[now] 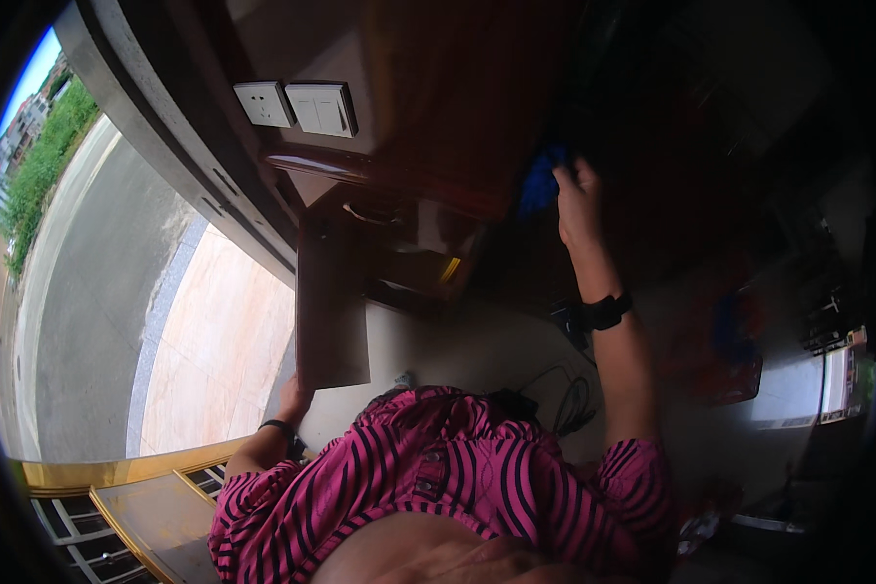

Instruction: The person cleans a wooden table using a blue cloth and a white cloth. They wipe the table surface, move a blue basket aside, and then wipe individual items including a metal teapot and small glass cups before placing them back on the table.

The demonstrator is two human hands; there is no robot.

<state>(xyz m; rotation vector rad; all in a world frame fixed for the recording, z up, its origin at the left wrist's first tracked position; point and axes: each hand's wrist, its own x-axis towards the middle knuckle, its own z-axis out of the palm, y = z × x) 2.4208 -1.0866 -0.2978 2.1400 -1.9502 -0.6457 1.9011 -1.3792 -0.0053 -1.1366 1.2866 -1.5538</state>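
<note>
At the lower left my left hand [296,400] is at the lower edge of an opened brown cabinet door [332,306]; its fingers are mostly hidden behind the panel. A curved metal handle [371,213] shows near the top of that cabinet. My right hand [578,201] is raised at the upper right, its fingers curled on a blue item [542,182], perhaps a cloth, beside the dark reddish cabinet side. Shadow and blur hide the item's exact kind. Inside the open compartment [416,274] a yellow strip shows. A black band is on each wrist.
A wall socket [264,104] and a light switch [323,109] sit above the cabinet. An open doorway with paving [212,343] lies to the left, a gold-framed door [153,511] at the lower left. A black cable [573,405] lies on the floor near a red object [734,379].
</note>
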